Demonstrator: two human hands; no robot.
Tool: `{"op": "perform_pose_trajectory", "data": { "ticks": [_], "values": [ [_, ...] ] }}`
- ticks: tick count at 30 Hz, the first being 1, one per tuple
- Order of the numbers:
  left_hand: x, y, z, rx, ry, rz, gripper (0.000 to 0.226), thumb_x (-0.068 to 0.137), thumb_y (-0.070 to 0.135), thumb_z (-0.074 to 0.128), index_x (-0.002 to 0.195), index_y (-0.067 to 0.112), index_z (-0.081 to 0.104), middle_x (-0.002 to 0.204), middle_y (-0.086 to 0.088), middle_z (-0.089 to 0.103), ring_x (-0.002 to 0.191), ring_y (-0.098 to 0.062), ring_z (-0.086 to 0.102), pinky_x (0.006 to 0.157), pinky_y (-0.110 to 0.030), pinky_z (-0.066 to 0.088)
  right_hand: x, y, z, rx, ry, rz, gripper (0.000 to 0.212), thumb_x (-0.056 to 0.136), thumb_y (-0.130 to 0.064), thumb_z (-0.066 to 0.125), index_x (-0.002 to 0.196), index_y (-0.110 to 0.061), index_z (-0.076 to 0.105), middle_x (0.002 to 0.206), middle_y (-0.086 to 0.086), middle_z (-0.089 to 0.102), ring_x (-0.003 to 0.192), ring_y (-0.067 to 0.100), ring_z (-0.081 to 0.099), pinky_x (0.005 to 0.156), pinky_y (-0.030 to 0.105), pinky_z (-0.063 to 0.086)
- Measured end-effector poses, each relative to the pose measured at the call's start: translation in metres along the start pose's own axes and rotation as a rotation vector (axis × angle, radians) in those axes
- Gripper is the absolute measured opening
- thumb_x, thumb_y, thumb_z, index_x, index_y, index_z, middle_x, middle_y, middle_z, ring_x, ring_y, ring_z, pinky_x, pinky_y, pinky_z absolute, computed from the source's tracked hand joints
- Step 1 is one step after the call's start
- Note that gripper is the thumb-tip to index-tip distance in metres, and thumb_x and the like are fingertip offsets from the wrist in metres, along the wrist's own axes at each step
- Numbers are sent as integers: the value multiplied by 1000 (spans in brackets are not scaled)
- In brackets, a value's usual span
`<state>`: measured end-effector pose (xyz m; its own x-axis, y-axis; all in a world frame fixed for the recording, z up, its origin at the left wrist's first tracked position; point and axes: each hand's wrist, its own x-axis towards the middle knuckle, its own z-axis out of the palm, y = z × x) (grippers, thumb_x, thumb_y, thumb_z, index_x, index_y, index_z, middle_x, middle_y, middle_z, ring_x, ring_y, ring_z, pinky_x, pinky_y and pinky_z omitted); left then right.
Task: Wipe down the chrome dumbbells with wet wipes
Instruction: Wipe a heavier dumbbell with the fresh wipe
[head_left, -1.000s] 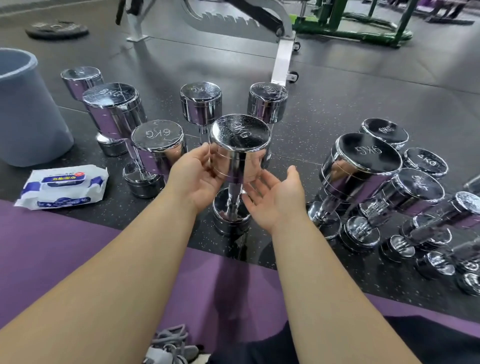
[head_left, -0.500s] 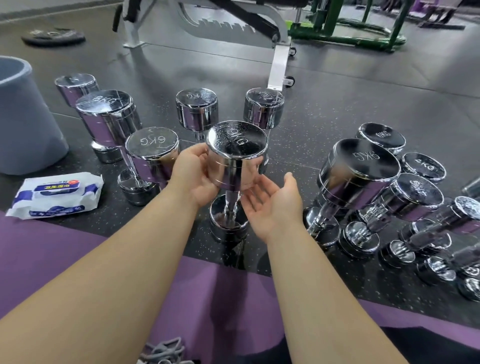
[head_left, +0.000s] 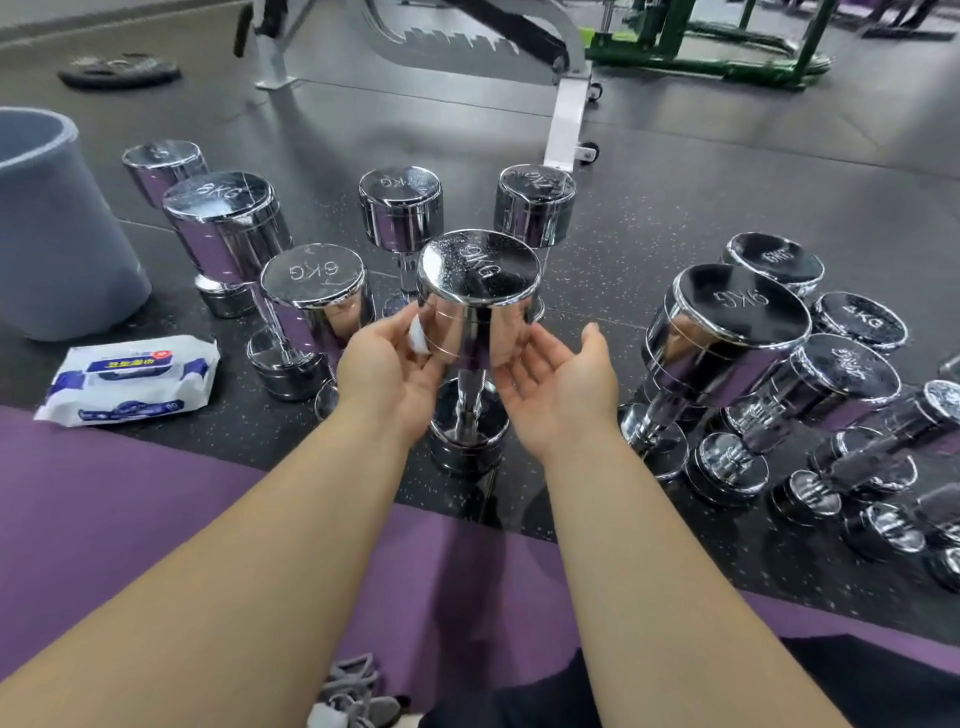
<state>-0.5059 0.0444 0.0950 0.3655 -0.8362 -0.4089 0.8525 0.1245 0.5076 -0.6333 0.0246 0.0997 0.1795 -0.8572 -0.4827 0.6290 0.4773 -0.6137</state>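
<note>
The step in hand is the wiping of one dumbbell (head_left: 478, 291), which stands upright on the dark rubber floor (head_left: 675, 208) just beyond the purple mat (head_left: 104, 509), mid-view. The left hand (head_left: 387, 369) cups the left side of its upper head, fingers curled, with a wet wipe (head_left: 418, 336) held between thumb and chrome (only a small white fold of it shows). The right hand (head_left: 556, 379) is spread wide, palm up, holding nothing. Its fingertips lie at the right side of the same head, though I cannot tell whether they touch it.

By my reading the side wall of the head is being worked, with the handle and lower head left to do. The next move calls for steadying the weight with the free hand while the wipe travels round the rim, then down the shaft. The piece looks heavy and stands on end, so a careless push could tip it against the neighbouring dumbbells (head_left: 317, 291). Fresh sheets lie in the pack of wipes (head_left: 130, 376) at left.
</note>
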Motion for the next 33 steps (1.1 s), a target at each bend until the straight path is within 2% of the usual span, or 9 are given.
{"op": "perform_pose_trajectory", "data": {
  "ticks": [4, 10, 13, 18, 21, 26, 28, 31, 33],
  "values": [
    [-10, -8, -7, 155, 138, 47, 26, 96, -3, 40, 104, 5, 63, 92, -9, 67, 74, -16, 66, 60, -20, 59, 1, 1, 3, 42, 0, 10, 54, 102, -51, 33, 109, -7, 63, 109, 10, 68, 103, 23, 65, 90, 37, 54],
    [10, 7, 11, 89, -146, -123, 40, 101, 24, 37, 117, -6, 57, 119, -21, 65, 107, -33, 66, 95, -47, 53, 1, 4, -3, 18, 4, -8, 59, 101, -53, 34, 122, -6, 61, 112, 10, 67, 108, 23, 64, 87, 37, 53],
    [10, 7, 1, 304, -99, -73, 19, 99, 19, 48, 90, 9, 62, 81, 0, 69, 69, -10, 66, 62, -22, 56, 7, -5, -3, 42, -12, -17, 52, 102, -45, 37, 125, -5, 61, 114, 10, 67, 106, 21, 64, 84, 35, 55],
    [-9, -3, -15, 480, 58, 6, 19, 94, 1, 53, 86, 9, 68, 82, -5, 68, 60, -11, 60, 49, -18, 50, 4, -7, 6, -147, -170, -65, 30, 93, -33, 57, 111, -9, 58, 101, 8, 65, 95, 24, 59, 92, 41, 50],
    [-18, -16, -20, 720, -2, 75, 33, 89, -16, 44, 79, 9, 63, 73, -7, 70, 65, -14, 64, 63, -22, 53, -2, -5, 9, -361, -252, -152, 48, 87, -46, 67, 120, -11, 60, 99, 6, 71, 89, 19, 68, 86, 37, 56],
    [-12, -26, -22, 1260, 8, 284, 27, 91, -4, 44, 95, 17, 60, 79, 5, 62, 65, -7, 60, 55, -12, 43, 10, 21, -3, -606, -275, -288, 93, 67, -7, 87, 143, -3, 34, 111, 8, 68, 101, 19, 69, 80, 32, 58],
    [2, -27, -27, 1474, -36, 290, 23, 91, 4, 48, 100, 22, 58, 81, 6, 61, 67, -7, 63, 54, -15, 45, 20, 23, -1, -632, -280, -362, 98, 64, -2, 87, 145, -9, 32, 108, 7, 70, 104, 14, 68, 82, 31, 57],
    [20, -32, -40, 1700, -129, 273, 13, 82, 27, 70, 85, 32, 58, 93, 1, 67, 85, -21, 65, 70, -30, 49, 31, 23, 11, -750, -198, -548, 134, 45, -40, 98, 145, -59, 11, 135, 9, 59, 127, 17, 55, 105, 45, 46],
    [26, -37, -43, 1753, -171, 337, 20, 81, 28, 69, 68, 29, 54, 79, 2, 62, 72, -15, 60, 56, -21, 38, 31, 24, 18, -785, -134, -648, 128, 38, -53, 96, 138, -68, 16, 142, 3, 51, 131, 17, 51, 105, 49, 46]
  ]
}}
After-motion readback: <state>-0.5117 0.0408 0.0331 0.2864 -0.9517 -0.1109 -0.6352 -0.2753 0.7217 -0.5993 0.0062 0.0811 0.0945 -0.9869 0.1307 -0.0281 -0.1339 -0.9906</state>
